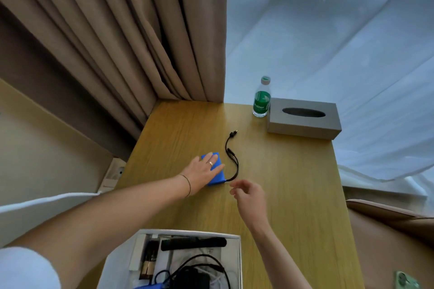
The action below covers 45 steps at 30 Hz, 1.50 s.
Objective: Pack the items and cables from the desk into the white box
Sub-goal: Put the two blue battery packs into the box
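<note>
The left hand (203, 169) lies flat on the blue pack (215, 172), fingers straight and spread across its top, pressing rather than gripping. The right hand (249, 195) hovers just beside the pack's near right corner, fingers loosely curled and holding nothing. From that corner a black cable (231, 156) leaves the pack and snakes away across the desk (293, 183) towards the far edge, its plug end lying well beyond both hands. The pack's long axis runs roughly from far-left to near-right, so the cable's root points almost at the right hand, which is clearly the nearer one to it; I judge it best placed to gather the cable while the left steadies the pack. The white box (239, 263) sits open at the near edge, between the forearms, already holding dark cables and other items.
</note>
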Each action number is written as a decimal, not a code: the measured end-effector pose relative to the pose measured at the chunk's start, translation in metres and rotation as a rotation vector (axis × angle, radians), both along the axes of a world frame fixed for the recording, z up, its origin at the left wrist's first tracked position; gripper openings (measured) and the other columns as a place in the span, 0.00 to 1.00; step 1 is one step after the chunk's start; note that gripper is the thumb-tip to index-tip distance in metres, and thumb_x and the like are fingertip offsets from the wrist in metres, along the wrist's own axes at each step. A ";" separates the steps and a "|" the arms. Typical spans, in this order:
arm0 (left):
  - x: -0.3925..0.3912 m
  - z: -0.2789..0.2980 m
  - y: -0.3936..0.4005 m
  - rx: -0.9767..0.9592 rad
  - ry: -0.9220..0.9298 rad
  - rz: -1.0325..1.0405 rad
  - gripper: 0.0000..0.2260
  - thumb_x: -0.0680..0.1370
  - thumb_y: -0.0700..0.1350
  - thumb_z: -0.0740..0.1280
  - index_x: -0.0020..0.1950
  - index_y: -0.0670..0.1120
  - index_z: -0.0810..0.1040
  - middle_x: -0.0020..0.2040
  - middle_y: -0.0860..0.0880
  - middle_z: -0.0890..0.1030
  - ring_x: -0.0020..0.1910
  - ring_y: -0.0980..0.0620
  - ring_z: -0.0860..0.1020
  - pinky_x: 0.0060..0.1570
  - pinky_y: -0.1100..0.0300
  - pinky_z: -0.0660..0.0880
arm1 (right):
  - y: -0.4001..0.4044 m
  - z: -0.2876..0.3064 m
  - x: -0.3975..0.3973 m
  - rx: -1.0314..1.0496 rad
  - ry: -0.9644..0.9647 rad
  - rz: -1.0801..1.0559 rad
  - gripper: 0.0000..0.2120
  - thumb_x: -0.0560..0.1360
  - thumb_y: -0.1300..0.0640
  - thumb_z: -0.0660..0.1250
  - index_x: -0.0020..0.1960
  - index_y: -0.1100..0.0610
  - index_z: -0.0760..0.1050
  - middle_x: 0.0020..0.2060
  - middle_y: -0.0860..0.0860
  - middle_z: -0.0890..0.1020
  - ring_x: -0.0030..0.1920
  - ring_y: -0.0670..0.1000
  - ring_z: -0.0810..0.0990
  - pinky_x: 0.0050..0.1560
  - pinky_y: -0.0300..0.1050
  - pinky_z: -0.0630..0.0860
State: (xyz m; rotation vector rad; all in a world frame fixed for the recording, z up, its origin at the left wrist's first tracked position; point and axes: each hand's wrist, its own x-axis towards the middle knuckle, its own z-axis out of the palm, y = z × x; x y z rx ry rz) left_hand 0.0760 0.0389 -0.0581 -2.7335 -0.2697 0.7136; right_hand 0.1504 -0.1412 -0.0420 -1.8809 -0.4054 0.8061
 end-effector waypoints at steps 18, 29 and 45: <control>0.004 0.001 0.022 -0.256 -0.259 -0.231 0.28 0.69 0.63 0.67 0.64 0.48 0.70 0.55 0.51 0.79 0.50 0.52 0.77 0.55 0.55 0.73 | -0.025 0.016 0.015 0.084 0.008 -0.004 0.15 0.78 0.66 0.63 0.50 0.49 0.82 0.42 0.46 0.85 0.41 0.45 0.82 0.42 0.39 0.79; -0.083 0.076 -0.036 -1.066 -0.748 0.619 0.32 0.68 0.61 0.77 0.70 0.62 0.70 0.60 0.63 0.80 0.61 0.63 0.77 0.60 0.63 0.75 | 0.003 0.064 0.001 0.158 -0.315 0.407 0.41 0.73 0.74 0.60 0.75 0.39 0.63 0.70 0.40 0.68 0.66 0.42 0.72 0.62 0.45 0.77; -0.174 0.162 -0.062 -2.204 -0.857 1.067 0.32 0.76 0.64 0.62 0.68 0.40 0.76 0.56 0.37 0.79 0.53 0.42 0.78 0.52 0.51 0.78 | 0.021 0.131 -0.063 0.390 0.014 0.429 0.10 0.80 0.61 0.61 0.46 0.57 0.81 0.29 0.52 0.77 0.33 0.51 0.77 0.42 0.45 0.73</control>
